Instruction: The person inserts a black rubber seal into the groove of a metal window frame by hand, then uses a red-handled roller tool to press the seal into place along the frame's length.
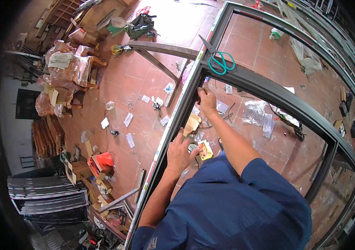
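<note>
A large dark metal frame (170, 125) with a pale printed strip along its outer edge lies raised in front of me. My left hand (179, 151) rests against the inner side of its left bar, fingers spread. Farther up the same bar, close to the corner with the crossbar (265, 85), my right hand (207, 101) has its fingers closed and pressed at the inner edge. Whatever it pinches is hidden. Scissors with teal handles (222, 62) lie across the joint just beyond my right hand, blades pointing to the upper left.
A wooden support beam (163, 48) holds the frame's far left. Clear plastic packets (128, 119), an open cardboard box (192, 123) and a yellow box (205, 150) litter the tiled floor. Wrapped furniture (71, 68) stands far left; stacked metal profiles (48, 196) lie lower left.
</note>
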A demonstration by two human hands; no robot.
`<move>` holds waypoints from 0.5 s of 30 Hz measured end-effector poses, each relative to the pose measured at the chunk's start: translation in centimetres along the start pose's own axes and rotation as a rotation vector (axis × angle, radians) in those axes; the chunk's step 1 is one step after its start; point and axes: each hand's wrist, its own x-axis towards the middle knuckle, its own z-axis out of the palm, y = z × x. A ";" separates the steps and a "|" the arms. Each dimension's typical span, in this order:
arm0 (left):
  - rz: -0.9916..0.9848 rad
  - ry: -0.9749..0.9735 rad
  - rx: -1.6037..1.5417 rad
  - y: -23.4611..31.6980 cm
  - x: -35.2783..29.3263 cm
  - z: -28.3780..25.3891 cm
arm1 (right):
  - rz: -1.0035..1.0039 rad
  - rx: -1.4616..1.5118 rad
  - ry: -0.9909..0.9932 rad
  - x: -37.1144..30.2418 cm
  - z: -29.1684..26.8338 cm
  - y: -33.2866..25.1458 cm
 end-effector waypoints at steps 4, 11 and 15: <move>0.001 0.023 -0.044 0.1 0.4 0.1 | -0.242 -0.092 0.134 3.1 -0.7 -0.9; -0.046 0.007 -0.065 -0.3 0.4 0.7 | -0.101 0.347 0.297 5.6 1.7 0.2; -0.074 -0.006 -0.070 -0.3 0.2 0.6 | -0.110 0.448 0.434 5.5 2.7 -0.8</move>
